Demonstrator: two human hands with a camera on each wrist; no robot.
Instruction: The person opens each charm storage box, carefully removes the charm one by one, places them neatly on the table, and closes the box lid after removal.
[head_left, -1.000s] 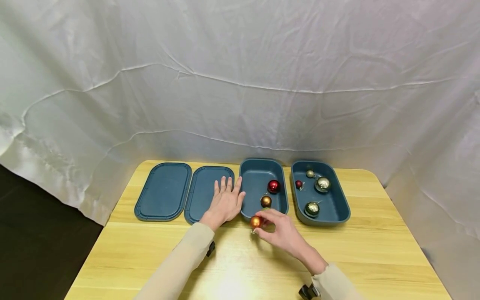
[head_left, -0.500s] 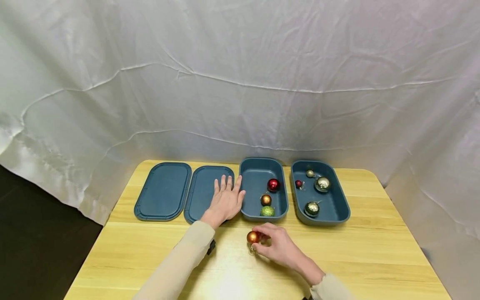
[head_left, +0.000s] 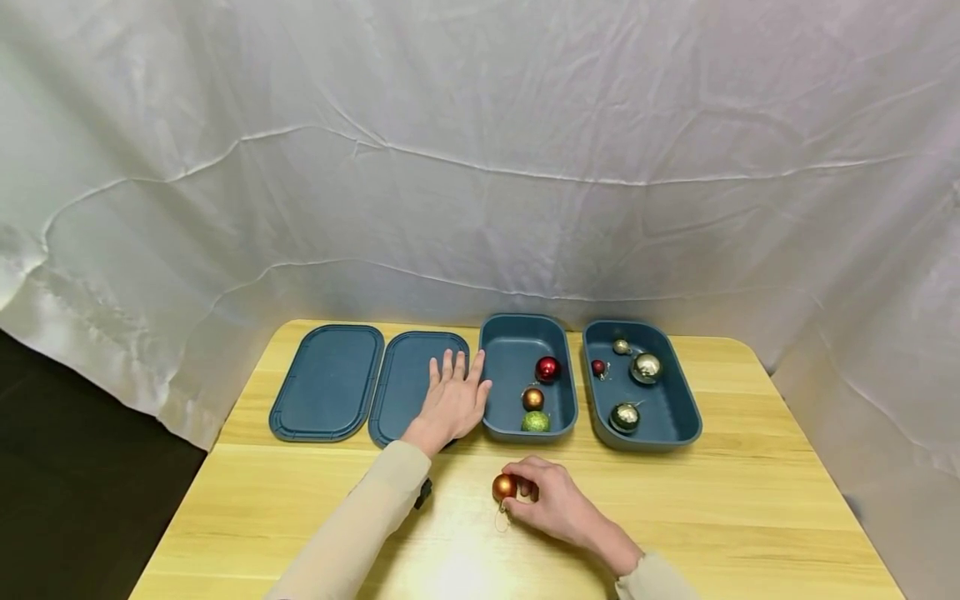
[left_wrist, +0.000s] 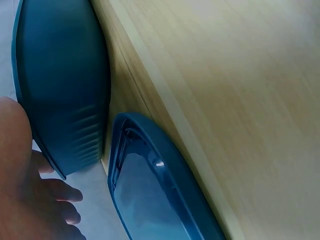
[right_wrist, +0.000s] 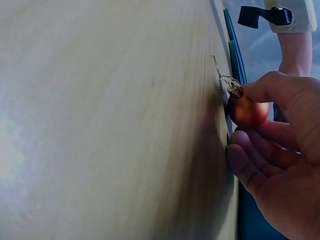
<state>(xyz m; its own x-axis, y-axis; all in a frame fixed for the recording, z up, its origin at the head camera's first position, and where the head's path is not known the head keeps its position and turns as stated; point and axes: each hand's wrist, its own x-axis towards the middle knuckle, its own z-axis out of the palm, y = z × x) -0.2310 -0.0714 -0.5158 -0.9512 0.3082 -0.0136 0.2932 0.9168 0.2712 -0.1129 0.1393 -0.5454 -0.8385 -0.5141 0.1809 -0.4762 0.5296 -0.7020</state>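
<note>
My right hand (head_left: 551,504) pinches an orange Christmas bauble (head_left: 505,487) between thumb and fingers, in front of the left blue box (head_left: 517,340). A loop of gold string (right_wrist: 216,67) hangs from the bauble's cap. My left hand (head_left: 450,400) lies with its fingers spread over the second blue lid (head_left: 401,383), its thumb side at that box's left rim. Inside the box sit a red bauble (head_left: 547,369), a copper bauble (head_left: 533,399) and a glittery green bauble (head_left: 536,422).
A second blue box (head_left: 671,417) stands to the right, holding a gold bauble (head_left: 646,367), a dark green bauble (head_left: 624,417) and two smaller ones. Another blue lid (head_left: 330,383) lies flat at the far left. A pale curtain (head_left: 480,208) hangs behind the wooden table (head_left: 712,517).
My right hand has drawn the orange bauble back from the left box's front rim toward me, uncovering the green bauble. My left hand has stayed in place.
</note>
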